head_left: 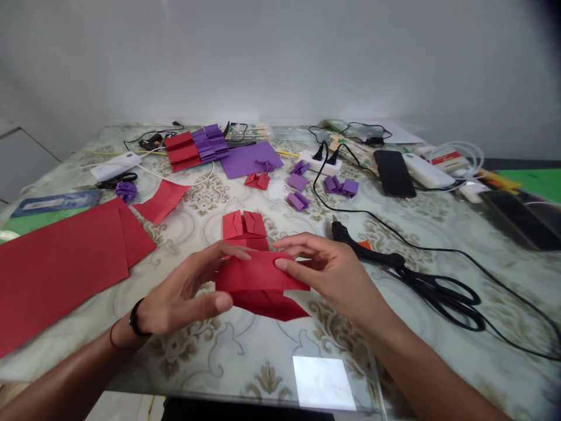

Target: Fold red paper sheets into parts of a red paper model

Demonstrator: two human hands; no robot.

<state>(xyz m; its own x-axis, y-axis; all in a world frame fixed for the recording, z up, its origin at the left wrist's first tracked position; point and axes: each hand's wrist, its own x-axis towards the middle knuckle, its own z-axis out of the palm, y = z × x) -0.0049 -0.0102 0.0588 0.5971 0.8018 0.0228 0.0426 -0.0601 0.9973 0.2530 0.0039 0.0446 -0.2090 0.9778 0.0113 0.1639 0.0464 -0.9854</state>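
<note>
Both of my hands hold a partly folded red paper piece (261,285) just above the glass-topped table (394,327). My left hand (186,292) pinches its left edge, thumb below and fingers on top. My right hand (326,270) presses its fingertips on the paper's right upper edge. Just behind the held piece lies a finished folded red piece (243,225).
Large red sheets (56,263) lie at the left. Black scissors (442,292) and a glue gun (355,242) with its cable lie to the right. Farther back are small purple folded pieces (298,200), a purple sheet (249,159), stacked red and purple folds (195,147), a phone (393,172) and a power strip (319,162).
</note>
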